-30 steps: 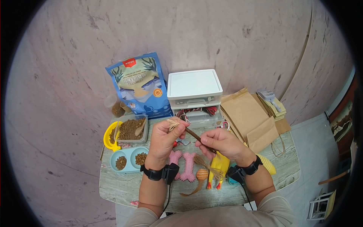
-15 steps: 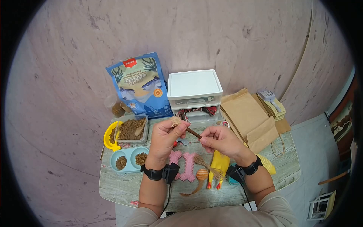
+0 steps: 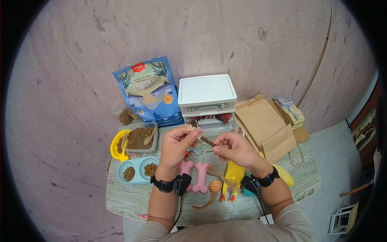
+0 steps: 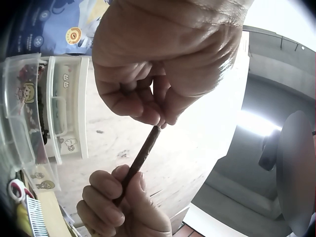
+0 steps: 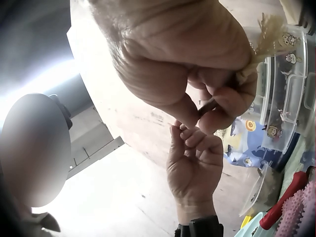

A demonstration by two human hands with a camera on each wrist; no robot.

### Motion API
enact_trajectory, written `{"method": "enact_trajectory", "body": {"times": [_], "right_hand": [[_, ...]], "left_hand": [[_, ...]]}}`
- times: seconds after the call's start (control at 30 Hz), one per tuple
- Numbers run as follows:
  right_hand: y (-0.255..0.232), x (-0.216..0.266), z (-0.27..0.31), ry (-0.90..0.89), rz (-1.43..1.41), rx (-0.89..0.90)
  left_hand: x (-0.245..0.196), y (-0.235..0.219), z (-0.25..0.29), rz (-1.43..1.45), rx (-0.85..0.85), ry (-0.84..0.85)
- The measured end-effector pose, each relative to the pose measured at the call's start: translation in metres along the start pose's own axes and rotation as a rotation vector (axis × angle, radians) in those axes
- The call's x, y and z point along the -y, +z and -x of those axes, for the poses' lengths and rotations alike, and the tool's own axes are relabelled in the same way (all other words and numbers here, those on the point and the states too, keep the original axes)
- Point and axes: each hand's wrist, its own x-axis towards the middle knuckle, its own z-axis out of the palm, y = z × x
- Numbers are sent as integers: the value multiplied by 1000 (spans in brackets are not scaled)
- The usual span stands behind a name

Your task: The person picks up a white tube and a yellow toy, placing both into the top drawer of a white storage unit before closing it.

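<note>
A thin brown stick (image 3: 207,141) with a pale fibre tuft (image 3: 191,128) is held up over the table between both hands. My left hand (image 3: 177,147) pinches its left end, right beside the tuft, with thumb and fingers. My right hand (image 3: 236,151) grips the other end between thumb and curled fingers. In the left wrist view, the bare middle of the stick (image 4: 144,150) spans the gap between the two sets of fingertips. Below the hands lie two pink spiky bones (image 3: 200,179), a yellow rubber chicken (image 3: 235,176) and an orange striped ball (image 3: 215,186).
Behind the hands stands a white drawer unit (image 3: 207,90), beside a blue cat food bag (image 3: 151,92). Brown paper bags (image 3: 264,125) and a litter scoop (image 3: 286,103) are right. A kibble box (image 3: 139,137) and blue double bowl (image 3: 139,161) sit left.
My right hand has shifted up and left toward the left hand, and the stick end that stuck out below it no longer shows. The left hand has stayed nearly in place.
</note>
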Motion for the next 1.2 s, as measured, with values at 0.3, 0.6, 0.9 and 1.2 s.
{"method": "enact_trajectory", "body": {"times": [0.3, 0.6, 0.9, 1.2], "right_hand": [[-10, -4, -3, 34, 178, 29], [-1, -3, -1, -109, 106, -139], [-5, -3, 0, -193, 540, -231], [1, 2, 1, -331, 636, -382]], "left_hand": [[-1, 2, -1, -5, -28, -13], [3, 1, -2, -6, -55, 8], [5, 2, -3, -54, -128, -18], [12, -3, -5, -147, -123, -28]]}}
